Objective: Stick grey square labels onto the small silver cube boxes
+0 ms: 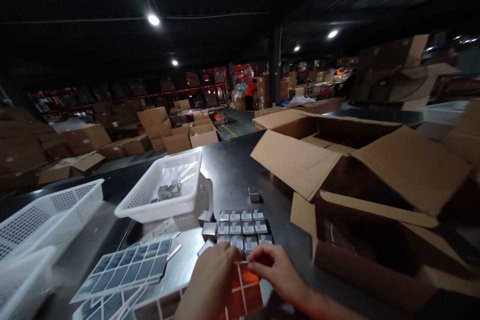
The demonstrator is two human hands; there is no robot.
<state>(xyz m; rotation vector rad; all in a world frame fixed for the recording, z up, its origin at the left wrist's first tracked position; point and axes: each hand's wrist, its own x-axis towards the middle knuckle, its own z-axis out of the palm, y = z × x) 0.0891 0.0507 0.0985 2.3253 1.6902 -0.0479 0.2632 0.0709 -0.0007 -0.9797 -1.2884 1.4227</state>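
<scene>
Warehouse table [240, 170]: hands [277, 267] pinching orange sheet [245, 292]

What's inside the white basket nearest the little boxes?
The white basket holds a few small grey boxes lying loose near its middle; the rest of its floor looks bare. Its near wall hides the front strip of the floor. Both hands hold an orange sheet.

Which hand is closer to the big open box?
Right. The right hand is beside the open box on the table, pinching an orange sheet. The left hand is farther away, across the sheet.
</scene>
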